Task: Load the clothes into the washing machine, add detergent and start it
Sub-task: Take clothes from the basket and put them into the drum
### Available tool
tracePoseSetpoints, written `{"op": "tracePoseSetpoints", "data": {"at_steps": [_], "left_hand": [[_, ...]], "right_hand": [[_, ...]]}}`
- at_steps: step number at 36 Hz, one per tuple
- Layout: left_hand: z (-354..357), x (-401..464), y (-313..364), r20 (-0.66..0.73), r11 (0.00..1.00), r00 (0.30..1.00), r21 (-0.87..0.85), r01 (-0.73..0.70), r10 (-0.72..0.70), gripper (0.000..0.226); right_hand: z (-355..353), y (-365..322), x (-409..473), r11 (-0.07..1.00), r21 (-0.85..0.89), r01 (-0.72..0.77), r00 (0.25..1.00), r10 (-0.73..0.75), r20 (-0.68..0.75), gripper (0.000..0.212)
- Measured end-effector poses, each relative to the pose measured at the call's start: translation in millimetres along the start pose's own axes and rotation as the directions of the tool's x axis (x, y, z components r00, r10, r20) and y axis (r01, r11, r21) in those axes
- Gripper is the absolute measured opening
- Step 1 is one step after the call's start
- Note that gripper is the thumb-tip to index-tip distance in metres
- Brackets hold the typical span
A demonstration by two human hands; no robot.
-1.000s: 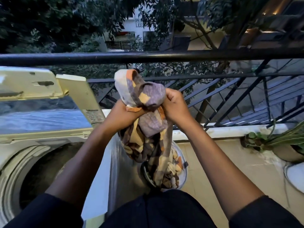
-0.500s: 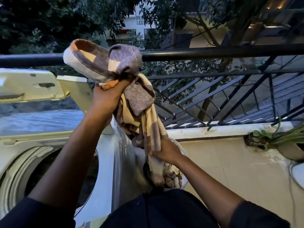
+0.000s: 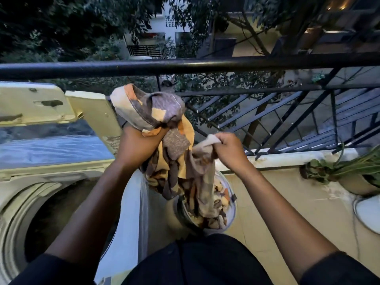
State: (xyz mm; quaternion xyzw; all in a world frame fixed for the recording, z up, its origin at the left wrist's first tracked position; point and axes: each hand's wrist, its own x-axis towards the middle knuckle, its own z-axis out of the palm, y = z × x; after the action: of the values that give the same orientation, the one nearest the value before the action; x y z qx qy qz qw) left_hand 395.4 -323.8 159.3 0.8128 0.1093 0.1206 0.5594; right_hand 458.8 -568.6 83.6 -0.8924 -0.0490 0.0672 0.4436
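Note:
A long patchwork cloth (image 3: 174, 157) in orange, brown and grey hangs between my hands. My left hand (image 3: 139, 145) grips a bunched wad of it at chest height, beside the machine's right edge. My right hand (image 3: 228, 149) pinches a pale edge of the same cloth further right. The cloth's lower end trails down into a round bucket (image 3: 231, 208) on the floor. The top-loading washing machine (image 3: 127, 212) stands at the left with its lid (image 3: 39, 103) raised and its dark drum (image 3: 61, 219) open.
A black balcony railing (image 3: 205, 65) runs across in front of me. A low white ledge (image 3: 287, 159) lies beneath it. A potted plant (image 3: 357, 177) sits at the right, with a white object (image 3: 370, 210) below it on the tiled floor.
My left hand has come down from railing height with the bunched cloth. My right hand rose from near the bucket and now holds a higher part of the cloth.

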Motion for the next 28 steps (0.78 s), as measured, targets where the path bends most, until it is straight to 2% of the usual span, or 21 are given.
{"op": "tracePoseSetpoints", "data": {"at_steps": [3,7,10,12,17,19,21,23,25,28], "left_hand": [[3,-8,1,0.099,1.000,0.995,0.011,0.008,-0.009,0.031],[13,-18,9,0.260,0.997,0.965,-0.074,-0.021,0.040,0.036],[23,-16,14,0.250,0.994,0.966,-0.095,-0.050,0.072,0.028],[26,-12,14,0.222,0.993,0.971,-0.089,-0.073,0.091,0.026],[18,-8,8,0.135,0.994,0.990,-0.108,-0.035,0.049,0.036],[17,-9,2,0.086,0.990,0.996,-0.138,-0.011,0.024,0.035],[15,-9,-1,0.050,0.984,0.999,-0.180,0.008,0.002,0.046],[12,-9,0,0.035,0.981,0.999,-0.195,0.011,-0.004,0.051],[9,-9,4,0.012,0.977,1.000,-0.212,0.022,-0.020,0.048],[4,-8,13,-0.023,0.976,0.999,-0.218,0.018,-0.023,0.035]], "right_hand": [[-17,-42,7,0.985,0.099,0.138,0.990,-0.135,-0.033,0.023],[-35,-102,5,0.913,0.236,0.334,0.942,-0.332,-0.050,0.020],[-37,-129,2,0.875,0.235,0.424,0.903,-0.428,-0.035,0.026],[-36,-134,3,0.869,0.209,0.449,0.891,-0.453,-0.030,0.023],[-35,-114,0,0.871,0.351,0.344,0.922,-0.384,0.049,0.006],[-31,-99,-5,0.882,0.351,0.314,0.925,-0.368,0.097,0.012],[-23,-79,-9,0.919,0.311,0.242,0.940,-0.302,0.159,0.031],[-13,-59,-17,0.956,0.240,0.168,0.940,-0.229,0.254,0.052],[-2,-38,-25,0.990,0.088,0.107,0.920,-0.132,0.370,0.069],[18,-12,-40,0.976,-0.208,0.058,0.892,0.043,0.450,0.074]]}}
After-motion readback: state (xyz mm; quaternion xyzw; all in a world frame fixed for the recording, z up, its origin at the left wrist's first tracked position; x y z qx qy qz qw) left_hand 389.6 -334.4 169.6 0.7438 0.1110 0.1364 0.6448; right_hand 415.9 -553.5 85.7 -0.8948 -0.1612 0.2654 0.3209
